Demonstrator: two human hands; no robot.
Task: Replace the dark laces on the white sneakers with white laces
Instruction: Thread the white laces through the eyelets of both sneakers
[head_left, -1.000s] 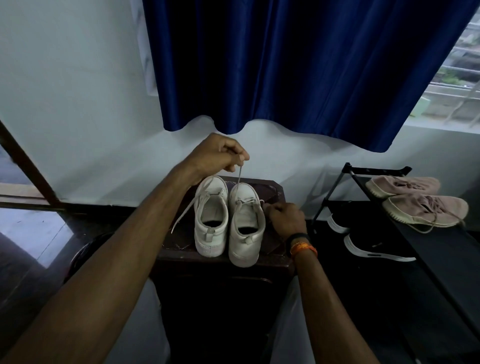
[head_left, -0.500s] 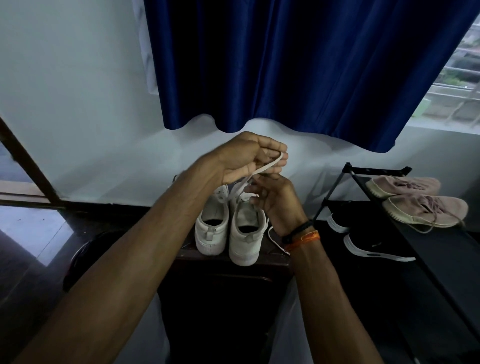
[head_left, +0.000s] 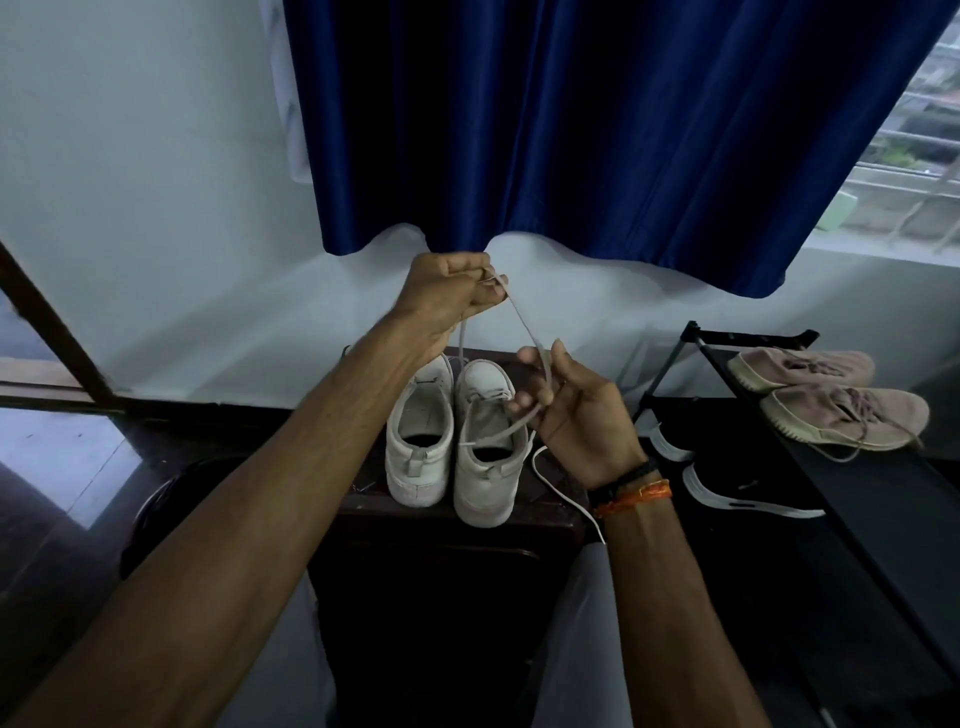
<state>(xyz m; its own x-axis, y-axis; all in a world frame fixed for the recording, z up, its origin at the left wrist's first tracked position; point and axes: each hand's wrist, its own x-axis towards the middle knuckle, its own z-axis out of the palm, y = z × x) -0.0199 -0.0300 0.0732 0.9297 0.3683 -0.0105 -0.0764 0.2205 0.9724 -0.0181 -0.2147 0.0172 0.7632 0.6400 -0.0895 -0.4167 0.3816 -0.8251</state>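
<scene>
1. Dark wooden door frame (head_left: 49, 332), far left, standing slantwise against the pale wall.
2. Left hand (head_left: 447, 296), raised above the shoes; its grip is curled tight, pinching the white flat lace (head_left: 524, 332) at the fingertips, just below the hem of the deep blue satin curtain (head_left: 597, 130).
3. Left white leather sneaker (head_left: 418, 431), heel toward the viewer, standing on the dark wooden surface (head_left: 467, 525); it touches its partner along the inner side.
4. Right white leather sneaker (head_left: 485, 447), also heel toward the viewer, on the same surface. A strand of lace runs from the left hand down toward its front eyelets.
5. The white flat lace spans from the left hand down and right to the right hand, then loops back over the opening of the right sneaker; a loose tail hangs over the surface's near edge beside the right wrist.
6. Right hand (head_left: 576, 410), beside the right sneaker; its grip is curled round the lace, thumb and fingers closed on it. Black and orange bands (head_left: 631, 488) circle the wrist.
7. Black metal shoe rack (head_left: 831, 467), right, carrying a pair of pink knit sneakers (head_left: 826, 395) on top and black shoes with white soles (head_left: 748, 493) lower down.
</scene>
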